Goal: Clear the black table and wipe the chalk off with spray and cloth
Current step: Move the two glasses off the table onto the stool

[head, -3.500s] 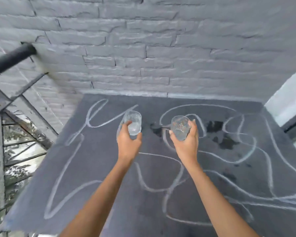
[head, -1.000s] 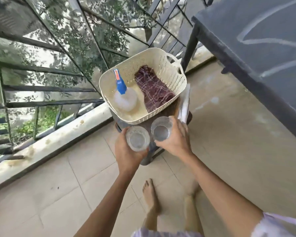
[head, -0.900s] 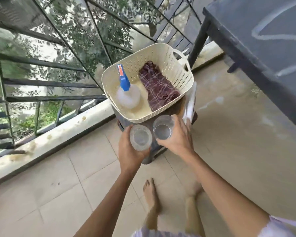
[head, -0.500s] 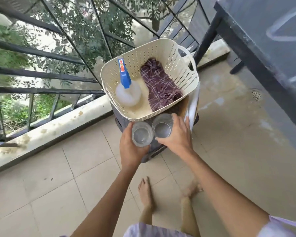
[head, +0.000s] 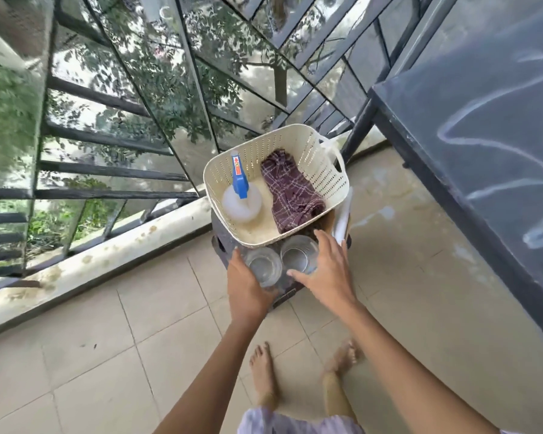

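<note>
Two clear drinking glasses stand side by side on a dark stool (head: 221, 242), just in front of a cream basket (head: 336, 189). My left hand (head: 246, 289) wraps the left glass (head: 263, 267) from the near side. My right hand (head: 326, 272) curls loosely around the right glass (head: 297, 253), thumb and fingers touching its rim. Inside the basket lie a spray bottle (head: 241, 202) with a blue trigger and a maroon checked cloth (head: 290, 192). The black table (head: 483, 120), marked with white chalk lines, fills the upper right.
A white flat item (head: 342, 217) leans against the basket's right side. A metal railing (head: 107, 151) and a concrete ledge (head: 91, 264) run along the left. My bare feet (head: 264, 371) stand on the tiled floor below the stool.
I turned from the chalked table to the stool, carrying both glasses. In the last second both hands lowered the glasses onto the stool in front of the basket, and my right fingers have spread.
</note>
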The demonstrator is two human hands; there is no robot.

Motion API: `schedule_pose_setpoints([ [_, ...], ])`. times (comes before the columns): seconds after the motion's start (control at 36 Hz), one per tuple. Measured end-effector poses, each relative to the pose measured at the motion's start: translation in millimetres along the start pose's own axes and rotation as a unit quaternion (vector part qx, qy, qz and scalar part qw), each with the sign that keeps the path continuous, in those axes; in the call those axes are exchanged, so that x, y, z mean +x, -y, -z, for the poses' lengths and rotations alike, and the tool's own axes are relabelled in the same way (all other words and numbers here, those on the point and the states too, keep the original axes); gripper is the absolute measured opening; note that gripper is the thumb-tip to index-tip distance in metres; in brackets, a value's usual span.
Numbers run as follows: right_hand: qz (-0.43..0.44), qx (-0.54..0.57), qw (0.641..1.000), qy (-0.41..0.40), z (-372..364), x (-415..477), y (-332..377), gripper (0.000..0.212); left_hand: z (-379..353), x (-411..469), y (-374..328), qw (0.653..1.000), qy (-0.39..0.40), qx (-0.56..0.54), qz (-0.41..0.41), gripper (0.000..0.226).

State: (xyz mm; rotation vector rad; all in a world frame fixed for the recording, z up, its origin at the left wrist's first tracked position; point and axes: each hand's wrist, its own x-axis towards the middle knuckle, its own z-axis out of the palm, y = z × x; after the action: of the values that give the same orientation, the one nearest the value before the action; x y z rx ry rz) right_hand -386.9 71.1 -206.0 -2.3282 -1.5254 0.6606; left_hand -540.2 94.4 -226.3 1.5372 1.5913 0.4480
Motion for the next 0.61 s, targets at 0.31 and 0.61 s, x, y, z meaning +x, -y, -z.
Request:
schedule_pose_setpoints([
  [0.31, 0.064, 0.030, 0.995, -0.077, 27.2, 37.5, 37.2, 0.049, 23.4, 5.7, -48.9, 0.977, -0.178, -0.054, -0.099, 0.070],
  [0.61, -0.019, -0.084, 0.985, 0.152, -17.5, 153.9, 33.3, 0.091, 18.1, 117.0, -52.6, 0.983, -0.155, -0.091, 0.021, 0.064],
])
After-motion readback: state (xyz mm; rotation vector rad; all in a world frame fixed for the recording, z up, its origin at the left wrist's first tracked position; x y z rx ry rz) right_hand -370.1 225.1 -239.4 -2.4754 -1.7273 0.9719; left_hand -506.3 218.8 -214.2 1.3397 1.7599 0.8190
